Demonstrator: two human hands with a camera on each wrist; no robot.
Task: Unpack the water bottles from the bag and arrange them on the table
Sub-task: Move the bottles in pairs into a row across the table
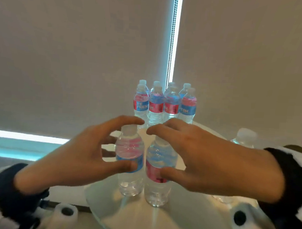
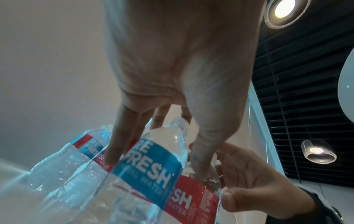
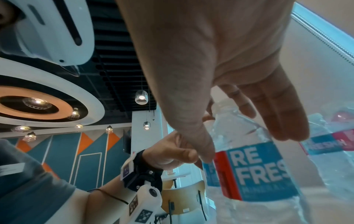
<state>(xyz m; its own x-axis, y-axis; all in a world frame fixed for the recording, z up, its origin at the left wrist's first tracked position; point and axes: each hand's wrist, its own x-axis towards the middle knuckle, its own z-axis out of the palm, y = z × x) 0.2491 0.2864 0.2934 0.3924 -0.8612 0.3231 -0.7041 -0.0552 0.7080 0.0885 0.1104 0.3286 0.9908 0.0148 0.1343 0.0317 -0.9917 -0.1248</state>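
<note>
Two clear water bottles with red-and-blue labels stand side by side on the round white table (image 1: 185,219). My left hand (image 1: 134,143) is spread loosely around the left bottle (image 1: 128,181); its thumb touches the label and its index finger arches over the cap. My right hand (image 1: 156,153) mirrors it around the right bottle (image 1: 157,193), thumb on the red label. In the right wrist view the right hand's fingers (image 3: 283,121) are straight and stand off the bottle (image 3: 254,171). In the left wrist view straight fingers (image 2: 122,136) flank the bottle (image 2: 153,163). No bag is in view.
Several more bottles (image 1: 164,104) stand grouped at the table's far edge, in front of a beige roller blind. Another bottle (image 1: 245,136) stands at the right, partly hidden behind my right wrist. The table's near edge lies just below the two front bottles.
</note>
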